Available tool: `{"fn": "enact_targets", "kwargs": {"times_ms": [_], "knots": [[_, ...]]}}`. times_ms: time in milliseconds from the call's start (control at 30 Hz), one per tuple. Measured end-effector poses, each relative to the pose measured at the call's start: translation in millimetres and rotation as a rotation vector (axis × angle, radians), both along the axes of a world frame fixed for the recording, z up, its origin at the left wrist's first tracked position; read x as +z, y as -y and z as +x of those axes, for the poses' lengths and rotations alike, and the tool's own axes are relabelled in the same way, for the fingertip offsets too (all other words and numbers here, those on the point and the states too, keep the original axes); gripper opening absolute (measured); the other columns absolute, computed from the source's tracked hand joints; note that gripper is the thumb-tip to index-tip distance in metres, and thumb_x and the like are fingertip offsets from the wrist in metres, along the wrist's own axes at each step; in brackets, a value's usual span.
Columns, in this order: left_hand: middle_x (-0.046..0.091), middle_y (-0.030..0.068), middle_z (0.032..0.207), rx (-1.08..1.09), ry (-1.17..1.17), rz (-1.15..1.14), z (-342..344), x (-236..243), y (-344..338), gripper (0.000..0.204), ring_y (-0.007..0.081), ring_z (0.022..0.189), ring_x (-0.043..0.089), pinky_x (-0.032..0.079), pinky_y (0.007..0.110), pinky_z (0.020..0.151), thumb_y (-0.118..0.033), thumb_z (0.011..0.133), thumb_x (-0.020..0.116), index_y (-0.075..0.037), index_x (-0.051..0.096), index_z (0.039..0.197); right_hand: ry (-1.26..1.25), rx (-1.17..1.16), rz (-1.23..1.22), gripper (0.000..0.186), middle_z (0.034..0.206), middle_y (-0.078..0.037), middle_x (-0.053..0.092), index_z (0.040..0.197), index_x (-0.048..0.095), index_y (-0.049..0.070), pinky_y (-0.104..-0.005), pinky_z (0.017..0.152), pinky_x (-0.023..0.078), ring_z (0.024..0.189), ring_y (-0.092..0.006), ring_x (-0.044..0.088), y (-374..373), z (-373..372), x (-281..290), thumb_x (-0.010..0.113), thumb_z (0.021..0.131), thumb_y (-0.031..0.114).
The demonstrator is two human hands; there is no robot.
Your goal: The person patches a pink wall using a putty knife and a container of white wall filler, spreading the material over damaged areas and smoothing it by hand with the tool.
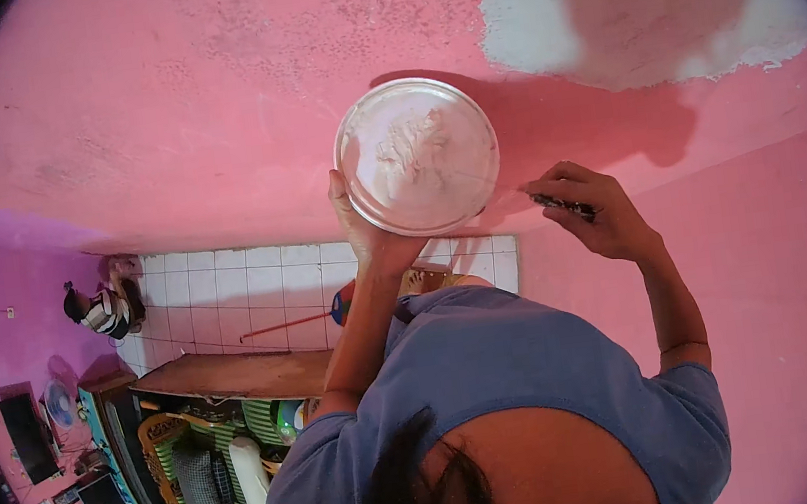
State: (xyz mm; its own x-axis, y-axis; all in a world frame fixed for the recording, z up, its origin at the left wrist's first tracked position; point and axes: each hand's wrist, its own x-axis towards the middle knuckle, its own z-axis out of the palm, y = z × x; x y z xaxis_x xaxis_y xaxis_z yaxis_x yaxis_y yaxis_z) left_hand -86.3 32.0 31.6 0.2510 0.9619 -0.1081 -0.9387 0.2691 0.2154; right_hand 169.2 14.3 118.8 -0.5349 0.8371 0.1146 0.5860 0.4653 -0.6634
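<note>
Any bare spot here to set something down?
Floor tiles: bare between the pink wall and the red stick. Brown panel: looks bare left of the left forearm, slope unclear. Crowded: the green-striped seat with its cushion; tight between the white lid and right hand, which grips a dark-handled tool.

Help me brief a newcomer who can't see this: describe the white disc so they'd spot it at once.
Start at the big pink wall and find its pale patch, upper right. Down and left of that, the left hand holds up the disc. Unlike the ragged-edged patch, it is round and rimmed, with pale paste heaped on it.
</note>
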Motion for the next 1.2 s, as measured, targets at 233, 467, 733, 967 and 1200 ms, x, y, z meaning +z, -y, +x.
{"fn": "enact_targets", "kwargs": {"times_ms": [233,467,733,967,1200], "knots": [[0.028,0.0132,0.149,-0.076,0.081,0.025,-2.2,-6.9,-2.4,0.091,0.0347,0.135,0.029,0.026,0.058,0.109,-0.072,0.078,0.049,-0.017,0.026,0.146,0.302,-0.019,0.169,0.035,0.100,-0.007,0.055,0.118,0.061,0.016,-0.0357,0.060,0.053,0.075,-0.0228,0.063,6.0,-12.9,-6.0,0.062,0.085,0.008],[0.028,0.0132,0.149,-0.061,0.101,0.032,-0.4,-3.3,-0.3,0.090,0.0348,0.135,0.029,0.026,0.058,0.109,-0.070,0.078,0.051,-0.018,0.027,0.146,0.151,-0.016,0.140,0.041,0.098,-0.004,0.055,0.119,0.062,0.017,-0.0305,0.054,0.047,0.060,-0.0151,0.056,9.0,-7.5,-13.5,0.063,0.083,-0.001],[0.030,0.0095,0.149,-0.007,0.042,0.020,-0.9,-3.2,1.0,0.085,0.0327,0.135,0.030,0.027,0.056,0.108,-0.066,0.077,0.053,-0.021,0.030,0.145,-0.301,-0.304,-0.423,0.029,0.089,-0.009,0.055,0.118,0.061,0.002,-0.0239,0.048,0.040,0.057,-0.0095,0.050,9.9,-7.3,4.5,0.055,0.089,-0.001],[0.028,0.0125,0.149,-0.036,0.087,0.029,-0.8,-4.4,0.7,0.087,0.0351,0.135,0.029,0.025,0.060,0.108,-0.066,0.077,0.052,-0.020,0.027,0.146,0.234,-0.104,0.213,0.036,0.099,-0.010,0.060,0.121,0.060,0.016,-0.0338,0.054,0.053,0.076,-0.0251,0.064,10.5,-8.4,-17.8,0.059,0.086,0.007],[0.020,0.0174,0.151,-0.067,0.027,0.051,0.8,-7.8,2.6,0.093,0.0419,0.136,0.024,0.022,0.066,0.107,-0.072,0.076,0.050,-0.020,0.021,0.148,0.460,0.013,0.367,0.047,0.103,-0.011,0.059,0.123,0.058,0.020,-0.0382,0.058,0.055,0.081,-0.0285,0.065,14.1,-9.6,-24.1,0.062,0.078,0.005]]}}
